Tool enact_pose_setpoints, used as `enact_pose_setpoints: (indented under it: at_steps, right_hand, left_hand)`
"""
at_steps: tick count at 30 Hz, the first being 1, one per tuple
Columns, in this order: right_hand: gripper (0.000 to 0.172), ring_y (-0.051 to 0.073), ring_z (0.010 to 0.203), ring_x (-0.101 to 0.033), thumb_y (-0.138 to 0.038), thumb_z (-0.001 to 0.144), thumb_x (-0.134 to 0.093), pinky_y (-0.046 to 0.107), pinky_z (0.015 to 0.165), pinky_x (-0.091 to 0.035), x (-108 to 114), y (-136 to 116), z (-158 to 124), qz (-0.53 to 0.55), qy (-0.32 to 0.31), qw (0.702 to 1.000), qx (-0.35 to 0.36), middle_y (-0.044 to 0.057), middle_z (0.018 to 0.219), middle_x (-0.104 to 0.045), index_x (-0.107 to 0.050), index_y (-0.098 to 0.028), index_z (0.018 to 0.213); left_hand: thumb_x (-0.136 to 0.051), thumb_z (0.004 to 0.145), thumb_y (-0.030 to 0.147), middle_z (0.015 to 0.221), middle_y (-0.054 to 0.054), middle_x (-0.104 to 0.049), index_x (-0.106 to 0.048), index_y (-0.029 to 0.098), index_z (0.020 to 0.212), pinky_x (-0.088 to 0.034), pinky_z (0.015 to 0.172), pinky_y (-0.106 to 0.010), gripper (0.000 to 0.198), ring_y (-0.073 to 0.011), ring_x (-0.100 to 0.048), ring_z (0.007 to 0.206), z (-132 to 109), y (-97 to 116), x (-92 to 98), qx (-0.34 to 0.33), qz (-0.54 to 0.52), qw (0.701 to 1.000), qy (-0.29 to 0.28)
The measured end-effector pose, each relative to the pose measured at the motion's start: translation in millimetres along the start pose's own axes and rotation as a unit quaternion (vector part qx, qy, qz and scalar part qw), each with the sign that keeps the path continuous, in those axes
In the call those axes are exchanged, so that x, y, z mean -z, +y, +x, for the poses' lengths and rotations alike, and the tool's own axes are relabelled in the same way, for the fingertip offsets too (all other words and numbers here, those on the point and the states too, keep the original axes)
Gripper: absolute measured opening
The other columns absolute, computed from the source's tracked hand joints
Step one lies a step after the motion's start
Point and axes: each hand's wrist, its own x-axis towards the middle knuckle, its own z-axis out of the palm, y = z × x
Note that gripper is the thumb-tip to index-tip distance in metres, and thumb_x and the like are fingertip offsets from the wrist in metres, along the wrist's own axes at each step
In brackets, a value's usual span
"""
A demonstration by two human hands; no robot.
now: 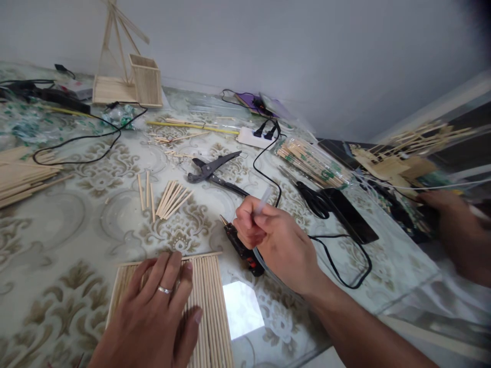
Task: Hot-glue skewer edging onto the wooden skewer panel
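My left hand, with a ring on one finger, lies flat over a panel of thin wooden sticks. A crosswise stick runs along the panel's far edge. My right hand is closed around a translucent glue stick, whose end pokes up above the fist. Just left of that hand, a black glue gun rests on the table with its nozzle pointing away; the hand partly hides it. Beyond are short cut sticks in a small group and dark cutting pliers.
Scissors and a black phone lie to the right, near packaged sticks. A white power strip has cords plugged in. A stick-built model stands at the back. Another person's blurred hand is at far right.
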Motion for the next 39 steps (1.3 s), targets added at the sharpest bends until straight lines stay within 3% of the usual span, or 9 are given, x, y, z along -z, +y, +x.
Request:
enact_pose_setpoints:
  at_steps: [6,12,26,29,34,39]
  right_hand:
    - [0.018,0.015,0.058,-0.023,-0.02,0.092,-0.044,0.033,0.055,-0.022,2.4,0.4,-1.9,-0.007,0.01,1.0,0.009,-0.007,0.065,-0.03,-0.052,-0.024,0.076]
    - [0.027,0.015,0.06,-0.023,-0.035,0.106,-0.043,0.032,0.056,-0.022,1.8,1.4,-3.0,-0.013,-0.01,1.0,-0.015,-0.007,0.068,-0.03,-0.055,-0.024,0.084]
    - [0.022,0.016,0.06,-0.023,-0.015,0.093,-0.039,0.034,0.057,-0.022,4.7,0.5,-3.0,-0.012,-0.008,1.0,-0.005,-0.005,0.067,-0.033,-0.051,-0.024,0.076]
    - [0.019,0.016,0.061,-0.024,-0.023,0.097,-0.043,0.033,0.058,-0.023,4.0,2.2,-1.8,-0.019,-0.017,1.0,-0.014,-0.006,0.069,-0.033,-0.058,-0.023,0.085]
    - [0.035,0.017,0.062,-0.025,-0.04,0.107,-0.038,0.035,0.06,-0.023,3.0,1.8,1.0,-0.03,-0.037,0.999,-0.008,-0.005,0.069,-0.031,-0.062,-0.022,0.088]
    - [0.025,0.019,0.069,-0.032,-0.022,0.1,-0.043,0.036,0.065,-0.026,3.5,-3.0,-0.6,-0.066,-0.019,0.997,0.041,-0.002,0.078,-0.043,-0.054,-0.024,0.078]
  left_hand:
    - [-0.058,0.099,0.038,0.134,-0.019,-0.072,-0.066,0.013,0.128,-0.041,0.107,-0.051,0.04,-0.0354,-0.063,0.124,0.2,-0.4,-1.3,-0.002,-0.002,1.0,0.006]
    - [-0.058,0.098,0.035,0.135,-0.019,-0.072,-0.066,0.012,0.127,-0.043,0.106,-0.052,0.038,-0.036,-0.064,0.124,1.0,0.1,-1.5,0.001,0.0,1.0,0.005]
    - [-0.059,0.096,0.034,0.136,-0.022,-0.07,-0.064,0.01,0.13,-0.04,0.108,-0.053,0.041,-0.0379,-0.062,0.126,0.8,0.7,1.1,-0.001,-0.001,1.0,-0.002]
    - [-0.06,0.096,0.034,0.136,-0.021,-0.07,-0.064,0.011,0.129,-0.04,0.107,-0.053,0.041,-0.0374,-0.062,0.125,1.6,0.6,1.8,-0.002,-0.002,1.0,-0.005]
    - [-0.059,0.097,0.034,0.134,-0.021,-0.07,-0.064,0.01,0.128,-0.04,0.107,-0.052,0.04,-0.0374,-0.062,0.124,0.6,0.6,1.7,-0.001,-0.006,1.0,-0.003]
    - [-0.059,0.098,0.038,0.135,-0.021,-0.07,-0.065,0.011,0.128,-0.04,0.107,-0.052,0.04,-0.037,-0.062,0.125,2.9,0.6,1.5,0.002,-0.009,1.0,-0.004]
